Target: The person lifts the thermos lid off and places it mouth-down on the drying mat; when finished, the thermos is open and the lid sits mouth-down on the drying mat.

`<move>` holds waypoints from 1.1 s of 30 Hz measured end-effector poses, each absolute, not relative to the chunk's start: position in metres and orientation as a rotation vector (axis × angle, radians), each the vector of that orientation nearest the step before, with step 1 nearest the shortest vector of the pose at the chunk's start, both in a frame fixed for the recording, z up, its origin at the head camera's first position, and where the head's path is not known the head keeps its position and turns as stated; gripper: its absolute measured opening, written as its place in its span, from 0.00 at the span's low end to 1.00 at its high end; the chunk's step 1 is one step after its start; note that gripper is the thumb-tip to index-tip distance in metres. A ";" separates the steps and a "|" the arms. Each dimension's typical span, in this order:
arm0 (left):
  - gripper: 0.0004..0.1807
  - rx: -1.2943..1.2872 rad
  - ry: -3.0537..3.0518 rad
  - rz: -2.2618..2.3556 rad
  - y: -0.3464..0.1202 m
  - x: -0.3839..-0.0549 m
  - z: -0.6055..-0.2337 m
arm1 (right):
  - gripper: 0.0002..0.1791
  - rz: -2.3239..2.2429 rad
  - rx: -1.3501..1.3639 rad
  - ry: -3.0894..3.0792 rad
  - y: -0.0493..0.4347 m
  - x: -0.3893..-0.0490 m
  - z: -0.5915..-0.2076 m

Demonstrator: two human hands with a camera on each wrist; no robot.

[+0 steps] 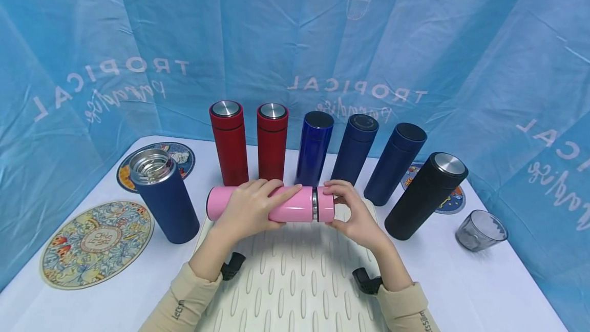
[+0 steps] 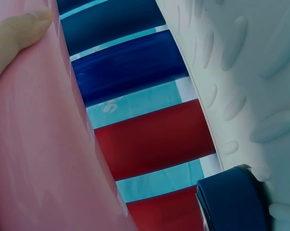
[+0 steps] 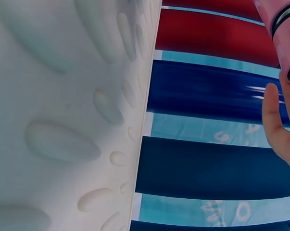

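Observation:
A pink thermos bottle (image 1: 292, 211) is held sideways over the far part of the white textured mat (image 1: 290, 281). My left hand (image 1: 251, 206) grips its body from above, and one finger stretches along it toward the neck. At the right end, my right hand (image 1: 352, 214) pinches the pink lid (image 1: 326, 209) between thumb and fingers. A silver band shows between lid and body. Lid and fingertips also appear at the edge of the right wrist view. In the left wrist view, a short dark blue cylinder (image 2: 231, 199) with a silver edge is beside the mat's ridges.
Behind stand two red bottles (image 1: 272, 142), a shiny blue bottle (image 1: 314, 150) and two navy bottles (image 1: 354, 147). A lidless navy bottle (image 1: 168, 204) stands left, a black bottle (image 1: 421, 199) right. Beyond are a glass (image 1: 479, 232) and round patterned mats (image 1: 99, 245).

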State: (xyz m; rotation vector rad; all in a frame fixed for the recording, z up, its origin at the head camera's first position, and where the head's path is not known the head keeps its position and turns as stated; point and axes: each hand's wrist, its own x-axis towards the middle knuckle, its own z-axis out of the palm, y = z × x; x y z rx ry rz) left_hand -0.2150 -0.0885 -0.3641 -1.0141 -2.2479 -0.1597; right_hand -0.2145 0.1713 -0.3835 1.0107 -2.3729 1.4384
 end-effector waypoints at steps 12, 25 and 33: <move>0.42 -0.984 -2.293 -0.243 -0.091 -0.215 -0.363 | 0.37 1.374 0.988 -2.283 0.173 -0.215 -0.385; 0.40 -0.957 -2.295 -0.230 -0.092 -0.216 -0.362 | 0.37 1.361 0.883 -2.292 0.168 -0.202 -0.362; 0.42 -0.903 -2.225 -0.268 -0.095 -0.217 -0.363 | 0.37 1.337 0.852 -2.326 0.167 -0.200 -0.357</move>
